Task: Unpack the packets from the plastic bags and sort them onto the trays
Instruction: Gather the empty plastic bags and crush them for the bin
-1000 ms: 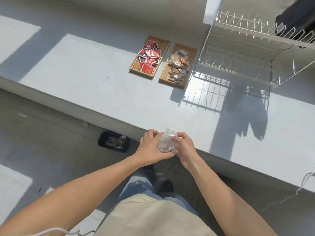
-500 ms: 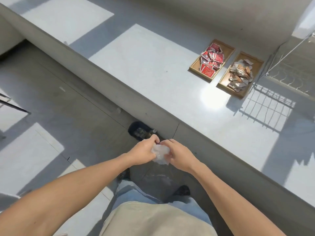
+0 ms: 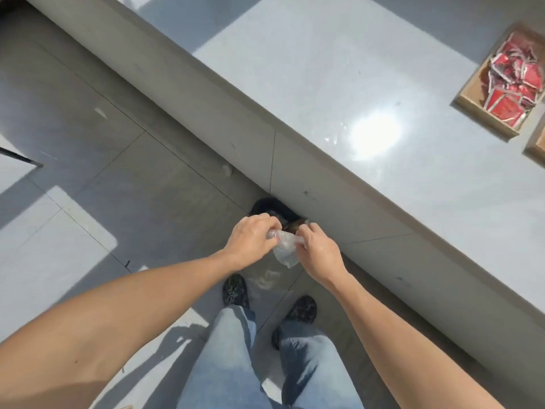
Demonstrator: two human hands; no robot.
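My left hand (image 3: 250, 242) and my right hand (image 3: 320, 252) both pinch a crumpled clear plastic bag (image 3: 285, 251), held between them over the floor in front of the counter. I cannot tell whether anything is inside the bag. On the counter at the far right a wooden tray (image 3: 472, 106) holds several red packets (image 3: 514, 84). Only a corner of a second wooden tray (image 3: 537, 149) shows at the right edge.
The pale counter top (image 3: 324, 69) runs diagonally from upper left to lower right, its front edge just beyond my hands. A black bin-like object (image 3: 265, 208) sits on the floor under my hands against the counter base. My legs and shoes are below.
The view has swung down and left, so the trays slid to the right edge and the wire rack left the frame. Both hands kept hold of the bag and moved over the black object.
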